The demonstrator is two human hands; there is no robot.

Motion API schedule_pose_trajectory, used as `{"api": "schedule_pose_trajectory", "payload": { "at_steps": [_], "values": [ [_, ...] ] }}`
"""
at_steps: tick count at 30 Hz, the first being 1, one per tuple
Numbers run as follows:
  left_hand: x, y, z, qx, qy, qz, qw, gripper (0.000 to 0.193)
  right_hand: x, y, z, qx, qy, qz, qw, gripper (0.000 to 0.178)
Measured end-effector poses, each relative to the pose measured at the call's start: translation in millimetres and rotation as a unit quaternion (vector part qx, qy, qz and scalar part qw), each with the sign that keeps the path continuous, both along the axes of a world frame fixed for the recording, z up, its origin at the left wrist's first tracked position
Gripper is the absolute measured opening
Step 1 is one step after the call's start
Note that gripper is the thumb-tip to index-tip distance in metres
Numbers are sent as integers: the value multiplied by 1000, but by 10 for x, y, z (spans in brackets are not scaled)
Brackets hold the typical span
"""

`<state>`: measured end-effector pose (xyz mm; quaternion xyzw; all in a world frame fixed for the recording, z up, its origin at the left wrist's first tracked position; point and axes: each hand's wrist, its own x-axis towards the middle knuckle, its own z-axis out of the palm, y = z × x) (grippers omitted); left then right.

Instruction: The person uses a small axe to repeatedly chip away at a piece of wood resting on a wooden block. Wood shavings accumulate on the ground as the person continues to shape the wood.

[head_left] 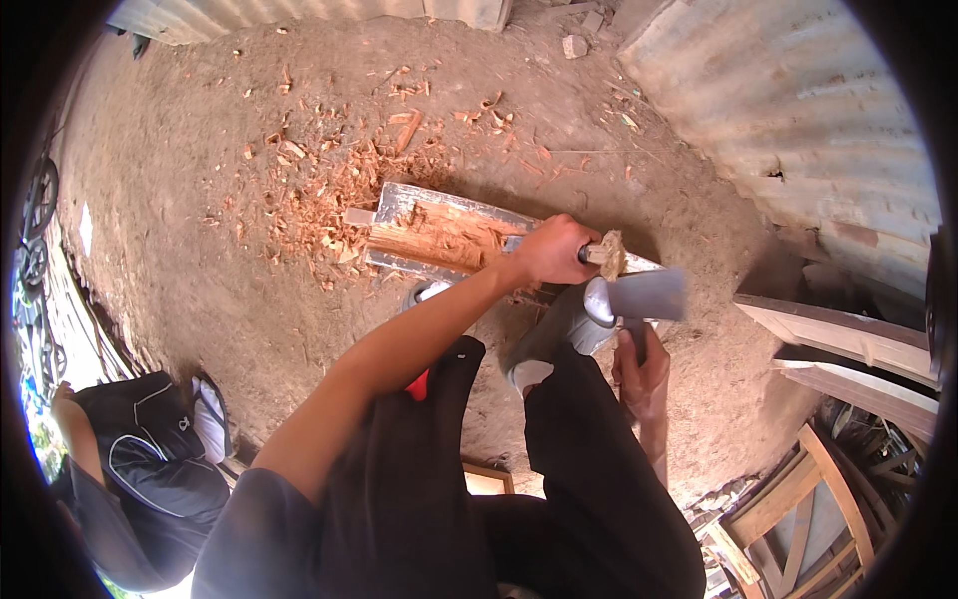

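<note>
A grey-painted plank (399,200) lies on the dirt, with a patch of it cut down to raw orange wood (439,238). My left hand (552,250) is closed around a chisel whose frayed wooden top (610,254) sticks out to the right, over the plank's right part. My right hand (641,367) grips the handle of a mallet, and its grey head (647,296) hangs blurred just below the chisel top. My grey shoe (547,339) rests against the plank's near edge.
Wood chips (319,190) litter the dirt left of and behind the plank. Corrugated metal sheets (798,110) lean at the right. Wooden boards (848,339) and a frame (798,509) stand at the lower right. Another person in dark clothes (150,469) sits at the lower left.
</note>
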<state>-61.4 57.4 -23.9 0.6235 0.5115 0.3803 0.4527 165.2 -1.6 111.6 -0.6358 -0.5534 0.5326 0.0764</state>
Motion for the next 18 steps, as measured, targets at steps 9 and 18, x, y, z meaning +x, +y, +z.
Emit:
{"api": "schedule_pose_trajectory", "payload": {
  "at_steps": [9,18],
  "values": [
    [50,-44,-95,-11,32,-30,999,21,-41,-196,81,27,62,-122,990,34],
    [44,-232,-145,20,103,-87,991,25,19,39,-135,17,1,-73,997,27]
  ]
}}
